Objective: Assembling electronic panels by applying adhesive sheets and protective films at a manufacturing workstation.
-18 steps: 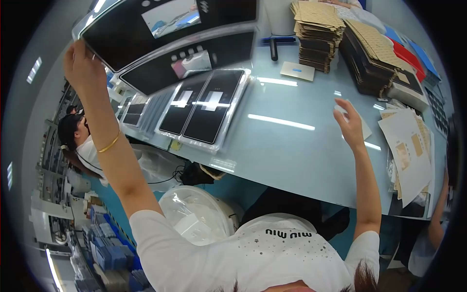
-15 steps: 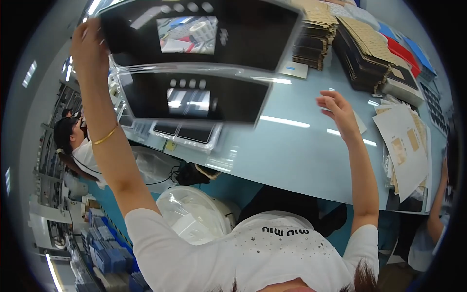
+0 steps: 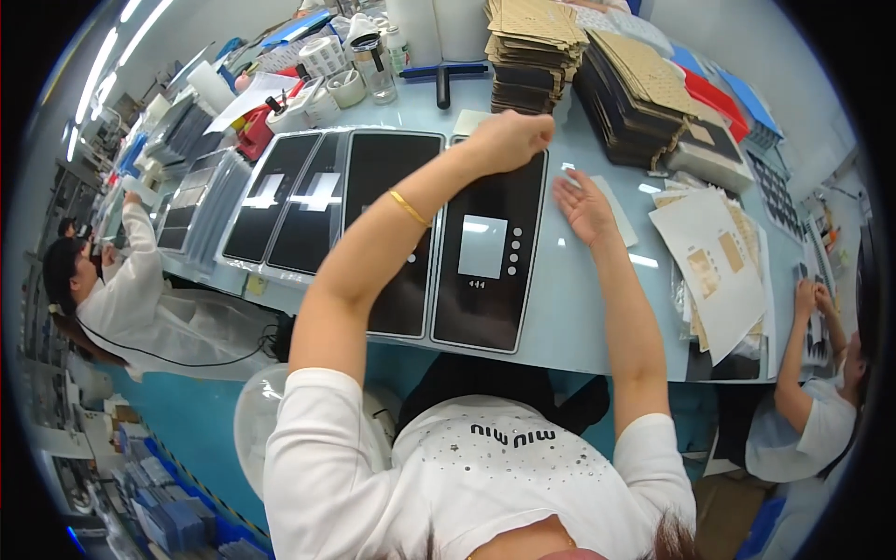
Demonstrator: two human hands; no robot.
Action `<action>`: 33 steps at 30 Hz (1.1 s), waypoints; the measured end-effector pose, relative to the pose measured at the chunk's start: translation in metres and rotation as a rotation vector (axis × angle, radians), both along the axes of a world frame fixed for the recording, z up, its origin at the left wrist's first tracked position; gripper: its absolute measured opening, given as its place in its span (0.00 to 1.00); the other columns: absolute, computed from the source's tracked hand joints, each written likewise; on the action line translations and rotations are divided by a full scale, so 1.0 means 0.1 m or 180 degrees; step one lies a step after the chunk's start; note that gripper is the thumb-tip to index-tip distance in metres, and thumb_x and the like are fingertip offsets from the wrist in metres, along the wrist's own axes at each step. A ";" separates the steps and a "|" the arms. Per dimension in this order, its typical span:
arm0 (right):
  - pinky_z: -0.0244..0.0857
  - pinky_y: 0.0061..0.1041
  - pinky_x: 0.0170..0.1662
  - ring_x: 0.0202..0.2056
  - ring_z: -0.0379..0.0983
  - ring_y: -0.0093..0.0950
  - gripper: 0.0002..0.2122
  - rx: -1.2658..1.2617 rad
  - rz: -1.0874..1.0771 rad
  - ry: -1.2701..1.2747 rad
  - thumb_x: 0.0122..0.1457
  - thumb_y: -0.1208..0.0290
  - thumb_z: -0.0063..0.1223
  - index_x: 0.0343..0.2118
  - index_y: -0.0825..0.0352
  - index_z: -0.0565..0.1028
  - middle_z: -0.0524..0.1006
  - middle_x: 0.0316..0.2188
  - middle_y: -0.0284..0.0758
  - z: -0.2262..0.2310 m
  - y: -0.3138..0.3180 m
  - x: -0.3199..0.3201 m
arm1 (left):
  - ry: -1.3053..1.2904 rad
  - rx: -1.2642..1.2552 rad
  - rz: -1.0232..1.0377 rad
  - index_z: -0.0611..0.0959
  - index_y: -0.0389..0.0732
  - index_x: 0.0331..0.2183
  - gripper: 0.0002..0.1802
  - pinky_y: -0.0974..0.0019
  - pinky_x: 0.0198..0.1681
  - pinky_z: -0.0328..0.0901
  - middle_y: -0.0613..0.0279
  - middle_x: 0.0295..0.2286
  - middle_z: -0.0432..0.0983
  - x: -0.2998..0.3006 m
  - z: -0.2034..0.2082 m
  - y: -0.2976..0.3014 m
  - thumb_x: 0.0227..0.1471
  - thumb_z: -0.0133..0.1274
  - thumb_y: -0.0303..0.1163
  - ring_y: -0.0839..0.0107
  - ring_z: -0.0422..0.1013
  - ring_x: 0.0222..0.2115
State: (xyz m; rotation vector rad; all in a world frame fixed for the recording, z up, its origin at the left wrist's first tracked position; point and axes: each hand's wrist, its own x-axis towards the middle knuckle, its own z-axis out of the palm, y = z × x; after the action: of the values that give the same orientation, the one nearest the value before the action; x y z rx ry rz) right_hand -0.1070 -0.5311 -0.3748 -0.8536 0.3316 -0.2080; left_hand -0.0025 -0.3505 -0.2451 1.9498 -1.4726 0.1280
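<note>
Remotely, I have the left hand [image 3: 513, 142], fingers curled by the far right corner of two black panels [image 3: 481, 306] on the table [image 3: 577, 313], clamped or not I cannot tell, the right hand [image 3: 586, 207], fingers apart, beside them, two more panels [image 3: 250, 224] leftward, two cardboard stacks [image 3: 532, 45] beyond.

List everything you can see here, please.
Large glossy rectangular panels: four, black, centre and left.
Smooth worktop: one, pale blue, beneath panels.
Flat card stacks: two, tan and black, far side.
T-shaped tool: one, black and blue, left of stacks.
Rolls: several, white, beyond left panels.
Patched sheets: several, white and tan, right.
Round tub: one, white, lower left.
Colleagues: at least two, pale tops, left and right.
Left grip: one, bare, over rightmost panel's far end.
Right grip: one, bare, right of that panel.
</note>
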 end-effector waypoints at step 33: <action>0.58 0.18 0.52 0.47 0.69 0.22 0.16 -0.5069 -0.0231 -0.0134 0.60 0.62 0.48 0.48 0.64 0.74 0.75 0.45 0.33 -0.43 -0.52 0.12 | 0.3560 -0.1032 0.5980 0.47 0.30 0.60 0.61 0.59 0.61 0.48 0.35 0.56 0.50 -3.63 -3.36 3.69 0.35 0.65 0.45 0.47 0.50 0.58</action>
State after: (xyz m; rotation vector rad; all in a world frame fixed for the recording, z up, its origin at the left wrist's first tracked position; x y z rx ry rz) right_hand -0.0954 -0.5828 -0.4176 -2.4010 0.0957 -0.5783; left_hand -0.3653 0.0180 -0.5806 1.8231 1.1651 0.0395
